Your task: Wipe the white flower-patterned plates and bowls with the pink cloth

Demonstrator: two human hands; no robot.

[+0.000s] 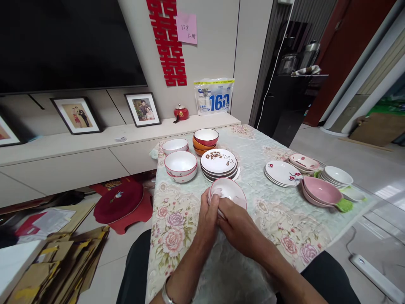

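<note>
Just above the near part of the table I hold a white bowl with a red rim (232,188), tilted towards me. My left hand (207,215) is closed around the bowl's left side. My right hand (236,221) presses at the bowl's near edge, closed on a thin white cloth (217,192) that is mostly covered by the fingers. Beyond the bowl stands a stack of plates with brown flowers (218,161). To its left are red-rimmed white bowls (180,162) in two stacks, and behind it a stack of red and orange bowls (205,137).
On the table's right are flowered white plates (281,172), pink bowls (322,191), small white bowls (337,175) and spotted pink bowls (303,161). A flowered cloth (177,215) covers the table. Against the wall, a ledge (110,141) bears picture frames, a red pot (181,113) and a plastic pack (215,98).
</note>
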